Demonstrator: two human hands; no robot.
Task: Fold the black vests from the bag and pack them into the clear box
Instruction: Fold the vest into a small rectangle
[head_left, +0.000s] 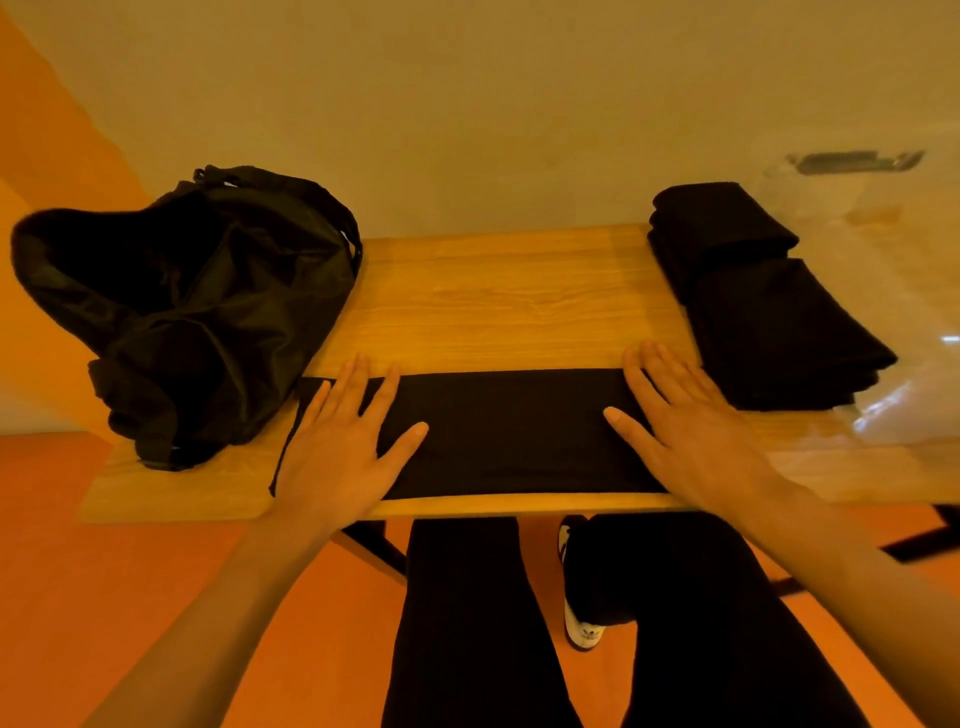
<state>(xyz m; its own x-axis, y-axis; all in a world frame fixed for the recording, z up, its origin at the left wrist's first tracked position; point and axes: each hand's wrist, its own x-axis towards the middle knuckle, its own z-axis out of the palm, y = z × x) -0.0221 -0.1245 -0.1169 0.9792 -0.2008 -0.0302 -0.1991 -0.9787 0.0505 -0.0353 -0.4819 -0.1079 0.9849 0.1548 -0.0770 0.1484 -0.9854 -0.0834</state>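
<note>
A black vest (509, 431) lies folded into a long flat strip along the near edge of the wooden table (498, 301). My left hand (343, 441) presses flat on the strip's left end, fingers straight and spread. My right hand (685, 421) presses flat on its right end the same way. The black bag (192, 312) slumps open on the table's left side. At the right, several folded black vests (763, 301) sit stacked inside the clear box (904, 332), whose walls are only faintly visible.
A pale wall stands right behind the table. The table's near edge runs just under the strip, with my dark-trousered legs and a white shoe (582, 623) on the orange floor below. Bare wood shows between bag and box.
</note>
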